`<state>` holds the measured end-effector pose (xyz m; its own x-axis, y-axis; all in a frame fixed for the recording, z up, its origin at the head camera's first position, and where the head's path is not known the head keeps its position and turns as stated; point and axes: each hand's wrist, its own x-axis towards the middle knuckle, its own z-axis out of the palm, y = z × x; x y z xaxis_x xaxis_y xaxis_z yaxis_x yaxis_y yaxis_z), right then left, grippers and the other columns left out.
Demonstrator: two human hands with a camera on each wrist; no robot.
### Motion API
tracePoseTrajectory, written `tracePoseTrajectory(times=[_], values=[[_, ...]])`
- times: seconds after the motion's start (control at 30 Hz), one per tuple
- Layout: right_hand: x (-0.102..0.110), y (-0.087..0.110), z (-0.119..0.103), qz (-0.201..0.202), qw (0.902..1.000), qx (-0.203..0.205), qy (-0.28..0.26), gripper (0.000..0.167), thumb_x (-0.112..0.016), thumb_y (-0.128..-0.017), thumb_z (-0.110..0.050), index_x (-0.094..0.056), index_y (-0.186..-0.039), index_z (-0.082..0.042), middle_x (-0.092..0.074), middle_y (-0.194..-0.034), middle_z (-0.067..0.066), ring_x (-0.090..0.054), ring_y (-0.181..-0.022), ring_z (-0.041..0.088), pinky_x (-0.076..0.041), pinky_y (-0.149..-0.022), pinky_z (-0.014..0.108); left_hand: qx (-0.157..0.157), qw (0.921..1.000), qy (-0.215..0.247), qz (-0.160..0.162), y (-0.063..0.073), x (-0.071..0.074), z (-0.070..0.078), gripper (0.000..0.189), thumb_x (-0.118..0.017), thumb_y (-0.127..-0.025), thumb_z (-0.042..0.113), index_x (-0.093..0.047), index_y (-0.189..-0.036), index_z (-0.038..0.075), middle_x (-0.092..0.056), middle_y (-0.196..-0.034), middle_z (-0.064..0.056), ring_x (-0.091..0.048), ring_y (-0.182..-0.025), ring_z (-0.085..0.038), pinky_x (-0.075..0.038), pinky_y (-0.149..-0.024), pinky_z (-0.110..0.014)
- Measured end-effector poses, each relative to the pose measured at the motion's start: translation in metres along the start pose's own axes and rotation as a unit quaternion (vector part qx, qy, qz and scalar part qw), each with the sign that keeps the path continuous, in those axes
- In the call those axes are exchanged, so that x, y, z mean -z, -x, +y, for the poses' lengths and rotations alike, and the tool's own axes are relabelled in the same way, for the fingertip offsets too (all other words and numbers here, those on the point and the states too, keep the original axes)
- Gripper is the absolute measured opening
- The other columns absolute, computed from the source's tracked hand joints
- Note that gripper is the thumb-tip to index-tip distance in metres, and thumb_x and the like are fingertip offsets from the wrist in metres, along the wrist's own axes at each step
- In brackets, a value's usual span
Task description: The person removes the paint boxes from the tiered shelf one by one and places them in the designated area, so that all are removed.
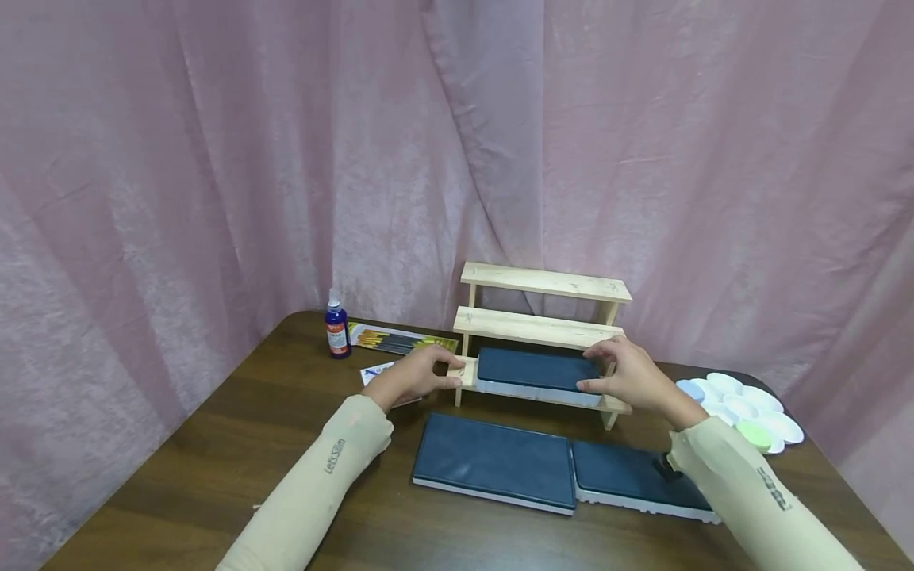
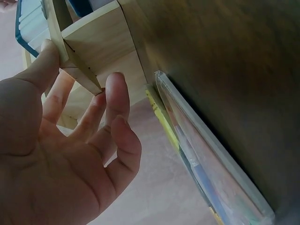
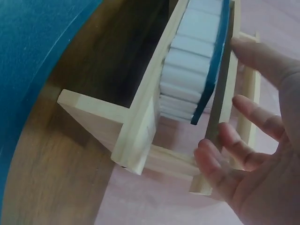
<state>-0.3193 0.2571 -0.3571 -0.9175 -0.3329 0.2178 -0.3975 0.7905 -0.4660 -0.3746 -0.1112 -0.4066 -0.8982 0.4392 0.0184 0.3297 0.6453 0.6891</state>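
A three-tier wooden shelf rack [image 1: 539, 325] stands on the table, with a dark-blue-lidded box [image 1: 537, 369] with white sides on its lowest board. My left hand [image 1: 417, 377] pinches the left end of that board [image 2: 84, 77], thumb on one face and fingers at the other. At the rack's right side, my right hand [image 1: 631, 379] is held near the box's right end with its fingers spread and slightly bent. In the right wrist view, its fingertips [image 3: 241, 44] are beside the middle board; whether they touch is unclear.
Before the rack lie a larger dark blue box [image 1: 496, 460] and a smaller one [image 1: 628, 472]. A white flower-shaped palette [image 1: 739, 407] is at right. At left are a blue bottle [image 1: 338, 329], a brush pack [image 1: 393, 339] and a flat packet [image 1: 373, 371]. A pink curtain hangs behind.
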Motion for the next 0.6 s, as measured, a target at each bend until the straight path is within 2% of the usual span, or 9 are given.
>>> tracePoseTrajectory(times=[0.1,0.23,0.47,0.6], values=[[-0.001,0.0,-0.001,-0.008,0.9998,0.014,0.015,0.057,-0.085,-0.078,-0.034,-0.066,-0.122,-0.003,-0.061,-0.12,0.016,-0.059,-0.099,0.032,-0.051,-0.075,0.043,-0.004,1.0,0.004,-0.001,0.0,0.001,-0.001,0.034,-0.075,-0.089,0.025,-0.071,-0.122,0.016,-0.06,-0.131,-0.004,-0.049,-0.13,-0.027,-0.04,-0.108,-0.042],[-0.004,0.0,-0.004,-0.029,0.9989,0.024,0.029,0.066,-0.086,-0.077,-0.037,-0.063,-0.128,-0.002,-0.06,-0.127,0.021,-0.061,-0.105,0.036,-0.054,-0.079,0.047,0.001,0.9999,0.011,-0.004,0.0,-0.001,-0.002,0.035,-0.075,-0.089,0.026,-0.07,-0.123,0.016,-0.059,-0.132,-0.004,-0.048,-0.131,-0.028,-0.039,-0.108,-0.043],[-0.009,0.001,-0.01,-0.044,0.9972,0.01,0.06,0.072,-0.087,-0.076,-0.036,-0.061,-0.131,0.003,-0.051,-0.129,0.029,-0.056,-0.106,0.038,-0.051,-0.084,0.053,0.01,1.0,-0.002,0.0,-0.001,0.0,-0.003,0.036,-0.075,-0.089,0.027,-0.07,-0.124,0.019,-0.059,-0.132,-0.003,-0.048,-0.13,-0.027,-0.04,-0.108,-0.043],[-0.01,0.001,-0.01,-0.041,0.9971,0.002,0.064,0.07,-0.088,-0.074,-0.038,-0.063,-0.127,0.001,-0.051,-0.124,0.026,-0.054,-0.103,0.035,-0.05,-0.085,0.052,0.001,1.0,-0.002,0.005,-0.002,0.0,-0.002,0.036,-0.075,-0.089,0.026,-0.071,-0.123,0.017,-0.06,-0.131,-0.004,-0.05,-0.129,-0.026,-0.04,-0.108,-0.041]])
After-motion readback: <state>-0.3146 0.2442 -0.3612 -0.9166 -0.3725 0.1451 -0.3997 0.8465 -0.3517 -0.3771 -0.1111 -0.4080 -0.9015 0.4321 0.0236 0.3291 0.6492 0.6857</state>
